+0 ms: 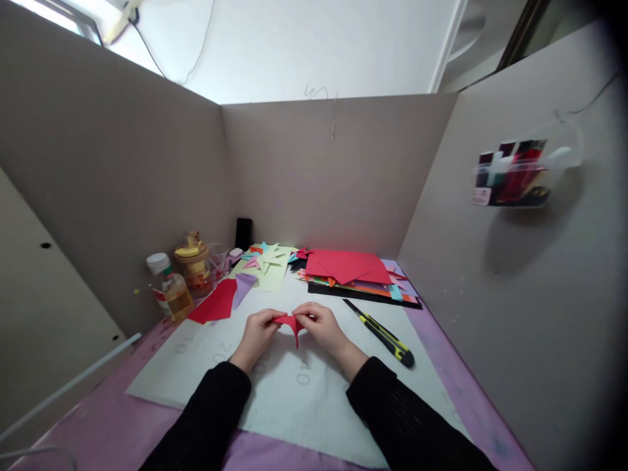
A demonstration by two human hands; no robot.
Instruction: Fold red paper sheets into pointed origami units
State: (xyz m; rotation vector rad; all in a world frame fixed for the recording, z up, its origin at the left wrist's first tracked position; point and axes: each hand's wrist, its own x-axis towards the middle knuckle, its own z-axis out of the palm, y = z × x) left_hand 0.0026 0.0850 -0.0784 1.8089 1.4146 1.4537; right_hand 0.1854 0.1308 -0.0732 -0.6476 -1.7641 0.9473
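Between my two hands is a small folded piece of red paper [296, 325], with one point hanging down toward the mat. My left hand [260, 333] pinches its left side, thumb and fingers pressed together. On the other side, my right hand [321, 327] grips the paper near its middle and right. Fingers cover part of the folds, so the full shape cannot be made out. Both hands are just above a white mat [314, 418] printed with numbers. A yellow-and-black utility knife [385, 335] lies to the right of my right hand.
A stack of coloured paper [350, 266] lies at the back right. Folded paper stars [269, 257] rest at the back. Red paper [216, 302] and a purple piece [244, 288] lie left, near a bottle [173, 291] and a yellow-lidded cup [195, 265]. Grey partitions [333, 176] enclose the table.
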